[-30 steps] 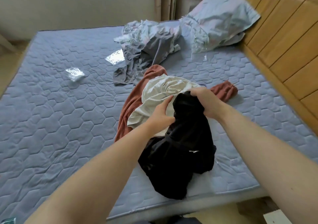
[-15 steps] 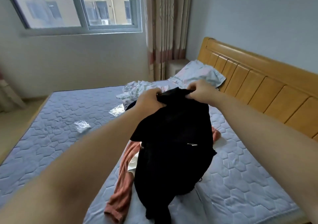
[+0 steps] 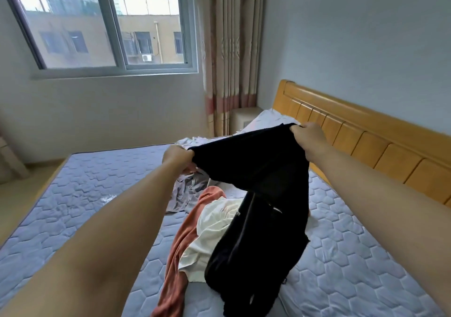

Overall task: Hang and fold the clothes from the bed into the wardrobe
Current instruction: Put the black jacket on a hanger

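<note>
Aloft, black garment (image 3: 256, 168) hangs between left grip (image 3: 179, 157) and right grip (image 3: 309, 138)

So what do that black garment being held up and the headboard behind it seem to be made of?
The limp black garment looks like soft, matte knitted or fleecy cloth: it sags in folds without shine. The orange-brown panelled headboard looks like varnished wood, smooth with a slight sheen and grooved panels; veneer cannot be ruled out.

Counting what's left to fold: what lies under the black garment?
A white garment and a rust-coloured cloth lie partly under the black garment; whatever its hanging part covers is hidden.
</note>
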### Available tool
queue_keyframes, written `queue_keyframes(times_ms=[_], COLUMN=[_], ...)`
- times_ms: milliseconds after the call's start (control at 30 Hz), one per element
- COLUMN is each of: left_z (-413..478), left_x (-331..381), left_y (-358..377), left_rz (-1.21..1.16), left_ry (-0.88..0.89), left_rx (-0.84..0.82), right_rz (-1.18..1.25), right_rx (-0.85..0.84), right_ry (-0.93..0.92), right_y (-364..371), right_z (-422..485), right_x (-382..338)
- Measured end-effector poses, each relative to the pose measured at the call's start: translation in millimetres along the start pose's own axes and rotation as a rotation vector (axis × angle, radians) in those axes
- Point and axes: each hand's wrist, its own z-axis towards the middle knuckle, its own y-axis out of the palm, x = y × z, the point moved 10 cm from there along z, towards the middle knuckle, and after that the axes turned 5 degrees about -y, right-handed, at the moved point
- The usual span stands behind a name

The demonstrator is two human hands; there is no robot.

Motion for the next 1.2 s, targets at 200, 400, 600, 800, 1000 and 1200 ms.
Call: queue_keyframes(times_ms=[200, 400, 600, 800, 1000, 1200], left_z=[-36.4, -72.3, -68.0, -37.0, -57.9, -90.4], left_x=[46.1, 106.4, 120.6, 78.2, 2.0, -33.7], left_y=[54.7, 102.5, 108.1, 121.4, 169.5, 202.5], left_rz=[-0.509, -0.183, 0.252, 0.511, 0.335, 0.113], left_ry=[-0.079, 0.267, 0.520, 0.430, 0.205, 0.015], left_rx=[-0.275, -0.546, -0.476, -0.435, -0.856, -1.144], right_rz=[-0.105, -0.236, -0.165, 0.064, 0.375, 0.491], right_rx=[-0.617, -0.907, -0.573, -0.161, -0.093, 0.053], right_ry=[0.227, 0.026, -0.027, 0.046, 0.105, 0.132], right_y=[59.5, 93.9, 97.6, 73.3, 52.8, 14.2], right_z=[-35.5, -60.4, -25.5, -2.0, 11.8, 24.3], right_x=[43.1, 42.2, 46.3, -12.8, -61.9, -64.8])
